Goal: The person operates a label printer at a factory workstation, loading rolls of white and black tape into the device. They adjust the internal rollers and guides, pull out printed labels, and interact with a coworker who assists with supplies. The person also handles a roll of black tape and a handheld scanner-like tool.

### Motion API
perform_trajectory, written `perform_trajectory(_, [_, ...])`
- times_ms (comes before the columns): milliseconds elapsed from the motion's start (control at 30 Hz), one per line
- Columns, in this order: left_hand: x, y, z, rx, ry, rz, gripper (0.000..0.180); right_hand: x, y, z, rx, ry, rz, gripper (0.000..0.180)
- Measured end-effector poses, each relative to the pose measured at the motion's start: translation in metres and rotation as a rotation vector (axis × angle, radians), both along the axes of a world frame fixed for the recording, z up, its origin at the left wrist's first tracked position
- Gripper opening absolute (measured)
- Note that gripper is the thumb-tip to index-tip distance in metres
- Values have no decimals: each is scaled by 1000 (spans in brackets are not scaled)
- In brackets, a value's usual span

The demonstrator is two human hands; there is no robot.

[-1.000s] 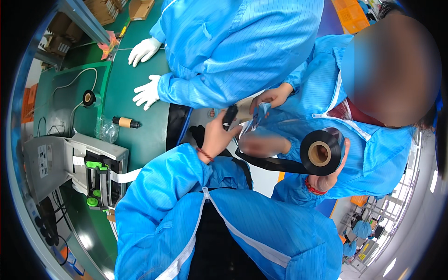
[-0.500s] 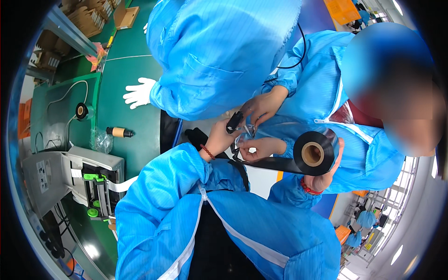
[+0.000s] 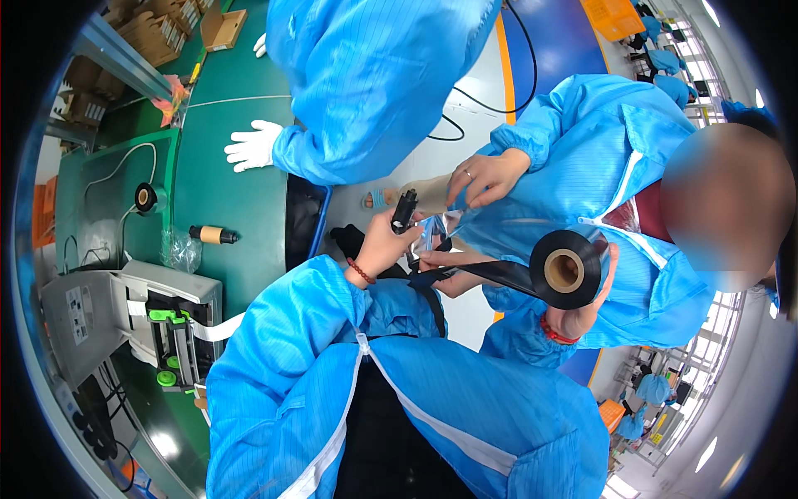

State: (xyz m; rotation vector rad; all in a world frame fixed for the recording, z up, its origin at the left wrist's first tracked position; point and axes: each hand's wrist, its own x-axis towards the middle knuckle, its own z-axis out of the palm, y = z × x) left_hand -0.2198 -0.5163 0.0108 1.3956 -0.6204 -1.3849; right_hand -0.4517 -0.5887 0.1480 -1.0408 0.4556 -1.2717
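My left hand [image 3: 384, 244], a dark beaded bracelet at its wrist, is closed around a black spindle [image 3: 405, 211] tilted upward. In my right hand [image 3: 600, 298] is a large roll of black ribbon [image 3: 555, 259] with a brown core, gripped from its right side. A length of black ribbon [image 3: 490, 273] runs from the roll leftward to near my left hand. Shiny silver film [image 3: 435, 229] hangs beside the spindle. A co-worker's hand [image 3: 490, 178] hovers above the film, and another hand of theirs [image 3: 449, 270] touches the ribbon and film.
A label printer [image 3: 166, 308] with its cover raised stands on the green bench [image 3: 233, 208] at left. Near it lie a black spindle with a brown core [image 3: 214, 235], clear plastic [image 3: 180, 251] and a small ribbon roll [image 3: 146, 197]. Another person's white-gloved hand [image 3: 253, 146] rests on the bench.
The person at the top has moved up and away. The co-worker's upper hand has drawn back from the spindle. My ribbon roll has shifted slightly right, and my left hand slightly left.
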Motion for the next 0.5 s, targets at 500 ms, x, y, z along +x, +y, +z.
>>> perform_trajectory(500, [17, 19, 1, -24, 219, -7, 20, -4, 13, 5, -22, 81, -24, 88])
